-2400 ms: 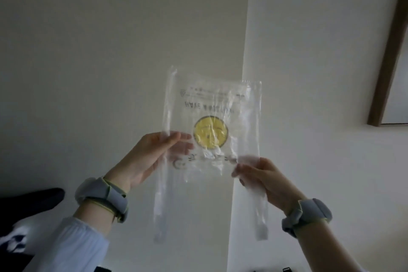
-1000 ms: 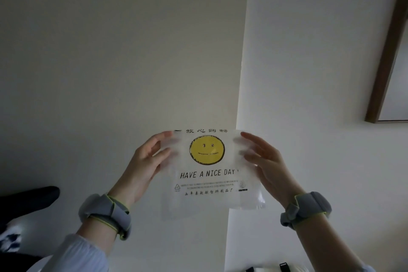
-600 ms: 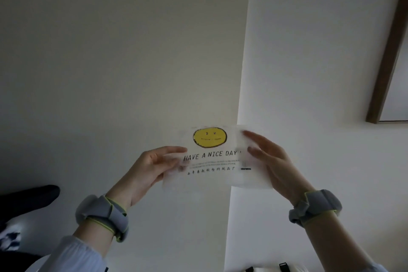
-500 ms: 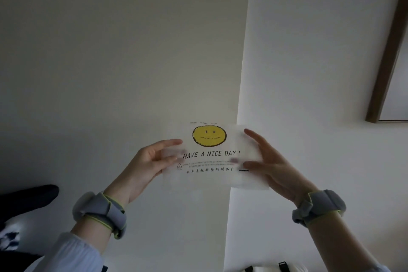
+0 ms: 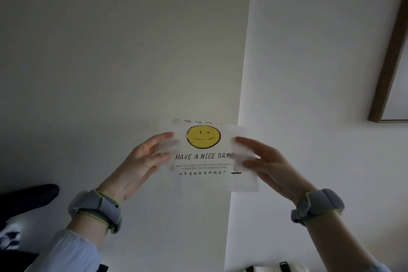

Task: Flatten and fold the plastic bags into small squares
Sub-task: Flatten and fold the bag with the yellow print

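Translucent plastic bag [image 5: 207,157] was held up in mid-air, lower centre of frame, folded to a wide rectangle w/ yellow smiley [image 5: 203,136] and "HAVE A NICE DAY" facing the camera. Left hand [image 5: 141,161] pinched the bag's left edge, thumb in front, fingers behind the film. Right hand [image 5: 271,165] pinched the right edge likewise. Grey wristbands on both wrists, left [image 5: 97,207], right [image 5: 318,205]. Brown frame [image 5: 388,51] sat upper right on the white wall [image 5: 309,51].

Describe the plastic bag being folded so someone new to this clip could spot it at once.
Look where the two pale walls meet at a corner. Just below the middle, the left hand and right hand hold the plastic bag by its side edges. It alone carries a yellow smiley above "HAVE A NICE DAY".
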Tool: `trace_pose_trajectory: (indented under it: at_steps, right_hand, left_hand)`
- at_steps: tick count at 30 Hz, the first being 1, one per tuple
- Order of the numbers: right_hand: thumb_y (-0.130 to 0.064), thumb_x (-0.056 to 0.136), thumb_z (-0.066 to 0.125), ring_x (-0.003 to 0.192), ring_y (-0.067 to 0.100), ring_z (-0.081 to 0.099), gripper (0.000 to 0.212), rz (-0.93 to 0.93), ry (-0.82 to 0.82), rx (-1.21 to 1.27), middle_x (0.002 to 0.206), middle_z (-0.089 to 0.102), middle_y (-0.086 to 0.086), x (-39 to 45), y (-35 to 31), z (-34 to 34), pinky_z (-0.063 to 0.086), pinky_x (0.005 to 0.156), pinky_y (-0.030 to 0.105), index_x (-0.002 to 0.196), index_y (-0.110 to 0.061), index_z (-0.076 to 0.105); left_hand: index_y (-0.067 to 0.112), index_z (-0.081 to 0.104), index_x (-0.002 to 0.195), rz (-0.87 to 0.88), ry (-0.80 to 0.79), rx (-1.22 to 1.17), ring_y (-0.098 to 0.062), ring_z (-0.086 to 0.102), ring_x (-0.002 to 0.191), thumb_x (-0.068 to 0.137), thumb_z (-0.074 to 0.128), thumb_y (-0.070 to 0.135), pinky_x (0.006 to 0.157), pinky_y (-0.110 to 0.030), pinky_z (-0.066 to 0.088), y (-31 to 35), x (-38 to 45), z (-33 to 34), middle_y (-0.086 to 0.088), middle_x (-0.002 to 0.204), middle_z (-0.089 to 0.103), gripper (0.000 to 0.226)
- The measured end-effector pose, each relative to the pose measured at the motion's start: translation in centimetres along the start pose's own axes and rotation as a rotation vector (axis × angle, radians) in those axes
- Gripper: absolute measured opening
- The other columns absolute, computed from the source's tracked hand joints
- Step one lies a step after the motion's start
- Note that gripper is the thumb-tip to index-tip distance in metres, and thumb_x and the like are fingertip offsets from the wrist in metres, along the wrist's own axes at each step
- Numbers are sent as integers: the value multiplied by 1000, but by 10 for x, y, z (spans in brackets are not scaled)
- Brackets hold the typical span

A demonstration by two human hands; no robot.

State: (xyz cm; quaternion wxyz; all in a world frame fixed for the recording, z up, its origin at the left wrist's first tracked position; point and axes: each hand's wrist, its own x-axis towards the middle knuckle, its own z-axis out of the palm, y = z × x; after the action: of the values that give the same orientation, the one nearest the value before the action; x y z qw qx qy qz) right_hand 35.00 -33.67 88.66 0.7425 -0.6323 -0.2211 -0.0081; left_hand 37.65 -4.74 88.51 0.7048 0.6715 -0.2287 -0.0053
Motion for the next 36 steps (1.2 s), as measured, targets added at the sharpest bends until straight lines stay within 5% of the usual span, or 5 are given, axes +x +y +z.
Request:
trace_pose_trajectory:
  at_steps: [11, 17, 23, 27, 36]
  right_hand:
    - [11, 73, 50, 78, 24, 60, 71, -178, -48, 210, 128, 58, 1, 4, -2, 22, 51, 66, 32, 130, -30, 47]
    - [7, 85, 45, 98, 4, 64, 63, -160, -25, 3, 114, 64, -24, 1, -3, 24, 53, 79, 18, 138, -26, 39]
    - [-25, 60, 72, 100, 9, 65, 49, -181, -167, 228, 110, 69, -7, 9, 19, 59, 54, 79, 23, 107, -35, 68]
    - [-3, 71, 63, 121, 35, 50, 67, -124, -253, 397, 135, 50, 16, 18, 24, 52, 41, 102, 50, 135, -15, 46]
    - [15, 75, 45, 104, 26, 61, 62, -116, 23, -158, 121, 63, 5, -1, -33, 14, 50, 88, 36, 119, -26, 61]
  left_hand:
    - [32, 53, 127, 179, 77, -428, -24, 57, 116, 67, 38, -22, 89, -34, 53, -5, -4, 40, 1, 130, 59, 82]
    - [27, 52, 129, 245, -17, -587, -23, 52, 124, 65, 40, -16, 98, -38, 47, 5, -5, 46, 1, 136, 53, 79]
    - [22, 47, 132, 167, -58, -551, -24, 67, 85, 76, 32, -20, 63, -33, 57, -5, 5, 77, -13, 108, 64, 72]
    - [16, 31, 143, 88, -160, -539, -26, 62, 87, 78, 58, 3, 74, -39, 55, -7, 5, 65, -15, 106, 59, 71]
    - [39, 55, 118, -33, -39, -336, -18, 60, 110, 50, 77, 7, 94, -34, 41, -10, -7, 12, -3, 124, 62, 78]
